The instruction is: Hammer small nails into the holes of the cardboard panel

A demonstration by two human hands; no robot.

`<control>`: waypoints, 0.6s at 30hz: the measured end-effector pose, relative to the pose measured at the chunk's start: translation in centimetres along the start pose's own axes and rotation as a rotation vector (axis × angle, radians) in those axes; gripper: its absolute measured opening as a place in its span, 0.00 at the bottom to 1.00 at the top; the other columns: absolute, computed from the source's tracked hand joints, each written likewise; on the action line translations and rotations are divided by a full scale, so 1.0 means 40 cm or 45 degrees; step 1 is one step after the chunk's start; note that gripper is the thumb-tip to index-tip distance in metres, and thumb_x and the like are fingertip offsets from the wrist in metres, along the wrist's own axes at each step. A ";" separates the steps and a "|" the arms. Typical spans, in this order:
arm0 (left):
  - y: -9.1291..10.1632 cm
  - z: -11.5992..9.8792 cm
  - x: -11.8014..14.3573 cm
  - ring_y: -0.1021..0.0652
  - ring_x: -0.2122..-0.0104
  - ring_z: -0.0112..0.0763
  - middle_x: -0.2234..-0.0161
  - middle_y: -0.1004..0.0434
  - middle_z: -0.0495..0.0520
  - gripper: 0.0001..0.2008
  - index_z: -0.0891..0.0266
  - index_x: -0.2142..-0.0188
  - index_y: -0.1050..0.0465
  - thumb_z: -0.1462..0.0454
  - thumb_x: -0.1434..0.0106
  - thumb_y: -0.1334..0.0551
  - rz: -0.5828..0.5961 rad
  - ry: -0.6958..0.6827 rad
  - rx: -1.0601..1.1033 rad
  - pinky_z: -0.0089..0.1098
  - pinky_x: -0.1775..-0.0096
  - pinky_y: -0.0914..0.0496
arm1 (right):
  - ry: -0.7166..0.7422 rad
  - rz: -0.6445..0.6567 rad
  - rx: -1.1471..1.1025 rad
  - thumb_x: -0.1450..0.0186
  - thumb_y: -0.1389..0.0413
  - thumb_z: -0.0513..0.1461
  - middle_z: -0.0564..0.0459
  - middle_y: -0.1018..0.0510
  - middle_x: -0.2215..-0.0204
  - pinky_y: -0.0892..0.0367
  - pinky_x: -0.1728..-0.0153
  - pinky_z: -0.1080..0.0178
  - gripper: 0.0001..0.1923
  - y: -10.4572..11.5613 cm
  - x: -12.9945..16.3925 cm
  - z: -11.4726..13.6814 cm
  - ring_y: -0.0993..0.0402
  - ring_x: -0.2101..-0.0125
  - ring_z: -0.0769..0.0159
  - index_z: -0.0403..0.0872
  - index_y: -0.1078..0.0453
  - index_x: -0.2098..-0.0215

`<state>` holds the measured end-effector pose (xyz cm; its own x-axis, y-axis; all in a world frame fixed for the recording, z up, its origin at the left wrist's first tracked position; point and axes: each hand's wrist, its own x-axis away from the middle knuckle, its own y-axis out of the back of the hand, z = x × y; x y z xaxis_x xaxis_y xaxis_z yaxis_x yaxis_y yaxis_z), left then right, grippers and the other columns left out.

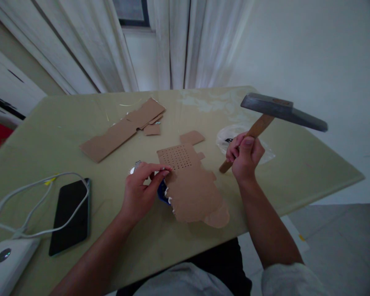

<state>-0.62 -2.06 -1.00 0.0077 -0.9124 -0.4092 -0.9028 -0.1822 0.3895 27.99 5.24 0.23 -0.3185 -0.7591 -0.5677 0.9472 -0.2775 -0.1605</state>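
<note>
My right hand (245,156) grips the wooden handle of a hammer (283,112), whose dark metal head is raised above the table to the right. A flat cut-out piece of brown cardboard (193,187) with a grid of small holes lies in front of me. My left hand (142,189) rests at its left edge, fingertips pinched near the holes. Whether something thin is between those fingertips is too small to tell. A blue and silver object (163,193) shows partly under that hand and the cardboard.
The pale green table (49,131) also holds a long folded cardboard strip (123,128), a black phone (70,216) under white cables (37,189), a white device (6,263) at the front left, and a clear plastic wrapper (267,153) behind the hammer hand. White curtains hang behind.
</note>
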 end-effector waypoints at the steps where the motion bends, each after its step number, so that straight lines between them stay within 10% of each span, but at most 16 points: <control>1: 0.000 0.000 0.000 0.20 0.68 0.33 0.63 0.09 0.50 0.06 0.52 0.58 0.11 0.62 0.28 0.30 0.000 -0.003 -0.007 0.35 0.63 0.25 | -0.004 -0.001 0.005 0.28 0.37 0.66 0.67 0.44 0.83 0.48 0.88 0.69 0.30 -0.001 0.000 0.000 0.49 0.87 0.75 0.53 0.35 0.68; 18: -0.002 -0.004 -0.001 0.20 0.69 0.33 0.63 0.09 0.50 0.07 0.53 0.58 0.11 0.61 0.27 0.32 0.017 -0.046 -0.080 0.34 0.63 0.26 | -0.018 0.003 0.003 0.30 0.36 0.67 0.67 0.44 0.83 0.48 0.89 0.70 0.31 -0.004 0.003 0.003 0.50 0.87 0.75 0.53 0.35 0.68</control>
<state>-0.48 -2.05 -0.89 -0.0205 -0.9013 -0.4328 -0.8740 -0.1940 0.4455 27.81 5.13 0.28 -0.3170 -0.7679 -0.5566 0.9478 -0.2774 -0.1571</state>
